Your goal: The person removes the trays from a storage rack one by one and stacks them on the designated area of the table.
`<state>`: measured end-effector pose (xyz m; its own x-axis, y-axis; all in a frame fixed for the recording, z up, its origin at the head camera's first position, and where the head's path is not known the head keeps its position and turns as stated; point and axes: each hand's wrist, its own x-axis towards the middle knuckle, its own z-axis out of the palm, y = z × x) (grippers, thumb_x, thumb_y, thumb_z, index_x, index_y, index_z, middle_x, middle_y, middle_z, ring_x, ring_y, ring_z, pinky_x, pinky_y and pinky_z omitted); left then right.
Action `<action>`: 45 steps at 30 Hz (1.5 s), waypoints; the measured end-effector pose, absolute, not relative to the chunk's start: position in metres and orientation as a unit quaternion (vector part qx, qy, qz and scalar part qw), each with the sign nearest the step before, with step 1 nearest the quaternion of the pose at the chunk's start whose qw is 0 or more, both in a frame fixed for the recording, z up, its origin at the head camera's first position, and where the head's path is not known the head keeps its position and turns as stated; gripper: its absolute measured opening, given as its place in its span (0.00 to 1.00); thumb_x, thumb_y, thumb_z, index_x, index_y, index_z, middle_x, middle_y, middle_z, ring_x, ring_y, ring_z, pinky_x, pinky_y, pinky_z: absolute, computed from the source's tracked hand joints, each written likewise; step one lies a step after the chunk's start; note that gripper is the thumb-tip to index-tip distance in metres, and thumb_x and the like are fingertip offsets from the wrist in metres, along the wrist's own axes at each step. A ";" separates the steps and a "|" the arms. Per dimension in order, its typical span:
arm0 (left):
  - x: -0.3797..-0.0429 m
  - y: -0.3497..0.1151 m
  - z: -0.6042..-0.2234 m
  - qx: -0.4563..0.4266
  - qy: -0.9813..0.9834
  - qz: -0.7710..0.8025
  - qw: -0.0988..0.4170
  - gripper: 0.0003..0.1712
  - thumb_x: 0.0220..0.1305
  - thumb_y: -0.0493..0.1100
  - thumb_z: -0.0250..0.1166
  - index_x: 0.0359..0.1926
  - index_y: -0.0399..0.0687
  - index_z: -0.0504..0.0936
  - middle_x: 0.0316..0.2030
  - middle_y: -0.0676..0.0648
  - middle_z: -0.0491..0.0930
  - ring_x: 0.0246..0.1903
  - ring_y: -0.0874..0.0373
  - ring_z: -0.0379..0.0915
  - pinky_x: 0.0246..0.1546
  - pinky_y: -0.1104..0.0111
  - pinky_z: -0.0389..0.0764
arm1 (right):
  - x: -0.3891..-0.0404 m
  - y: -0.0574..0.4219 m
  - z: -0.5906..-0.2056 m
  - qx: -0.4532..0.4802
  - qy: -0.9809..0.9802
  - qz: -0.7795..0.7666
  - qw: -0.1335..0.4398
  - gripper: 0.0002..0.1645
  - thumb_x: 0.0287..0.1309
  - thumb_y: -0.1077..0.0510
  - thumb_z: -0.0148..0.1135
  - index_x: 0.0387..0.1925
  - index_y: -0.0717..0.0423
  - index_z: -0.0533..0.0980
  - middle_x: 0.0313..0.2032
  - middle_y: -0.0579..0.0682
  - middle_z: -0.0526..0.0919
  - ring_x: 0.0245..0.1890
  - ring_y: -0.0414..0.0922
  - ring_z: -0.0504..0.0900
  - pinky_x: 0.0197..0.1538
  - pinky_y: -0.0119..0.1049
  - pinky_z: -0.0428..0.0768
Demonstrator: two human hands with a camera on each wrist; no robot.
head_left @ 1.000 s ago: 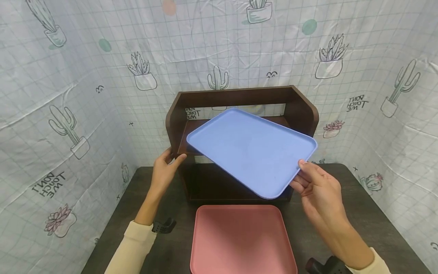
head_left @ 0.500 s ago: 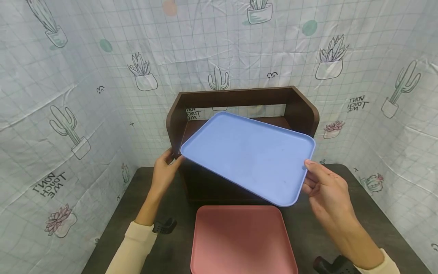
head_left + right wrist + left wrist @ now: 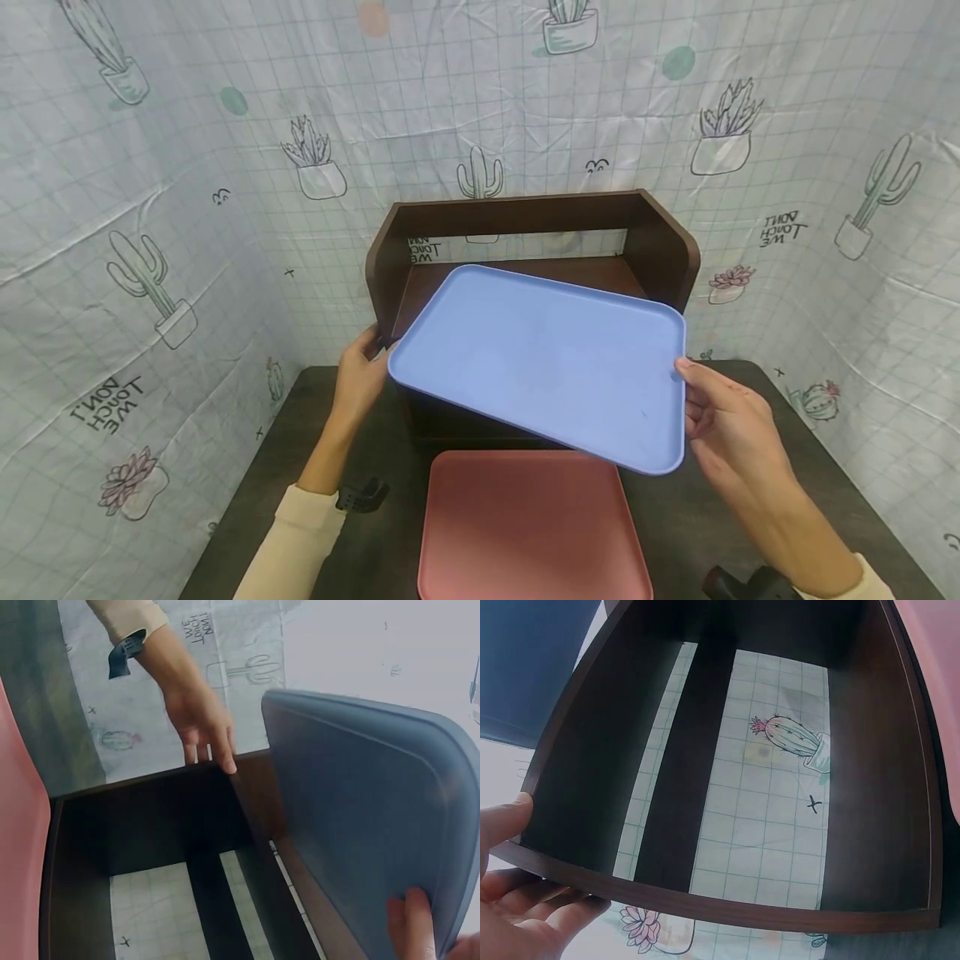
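My right hand (image 3: 738, 442) pinches the right short edge of a blue rectangular tray (image 3: 540, 367), thumb on top and fingers underneath. The tray is tilted, its inner face towards me, in front of a dark brown two-tier wooden shelf (image 3: 517, 212). In the right wrist view, the underside of the blue tray (image 3: 352, 780) and some fingertips (image 3: 418, 919) show. My left hand (image 3: 358, 387) grips the left side of the shelf near its middle board; the tray's left corner hides its thumb in the head view. The left wrist view shows the fingers (image 3: 562, 911) along the outer side panel.
A pink tray (image 3: 525, 525) lies on the dark table (image 3: 360, 550) in front of the shelf. Pale fabric (image 3: 187, 250) printed with cacti stands around the table at the back and sides. The shelf has an open upper tier and a lower compartment.
The blue tray has come down and turned more level, its left corner now over the left thumb. My right hand has moved right and slightly down; the left hand stays at the shelf.
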<state>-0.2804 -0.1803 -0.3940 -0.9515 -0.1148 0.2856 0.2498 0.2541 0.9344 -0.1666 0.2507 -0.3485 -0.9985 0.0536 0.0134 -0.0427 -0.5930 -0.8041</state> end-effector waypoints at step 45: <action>-0.281 -0.181 -0.397 -0.077 -0.774 -0.606 0.168 0.36 0.71 0.47 0.74 0.73 0.36 0.74 0.72 0.34 0.75 0.75 0.40 0.69 0.75 0.46 0.72 | -0.134 0.276 -0.400 -0.052 -0.543 0.833 -0.088 0.22 0.83 0.57 0.52 0.39 0.45 0.91 0.32 0.44 0.93 0.33 0.41 0.92 0.39 0.41 0.90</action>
<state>-0.2811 -0.1806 -0.3969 -0.9315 -0.0857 0.3535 0.3227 0.2536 0.9119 -0.1341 0.2765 -0.3999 -0.9793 -0.0902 -0.1814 0.2023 -0.3943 -0.8964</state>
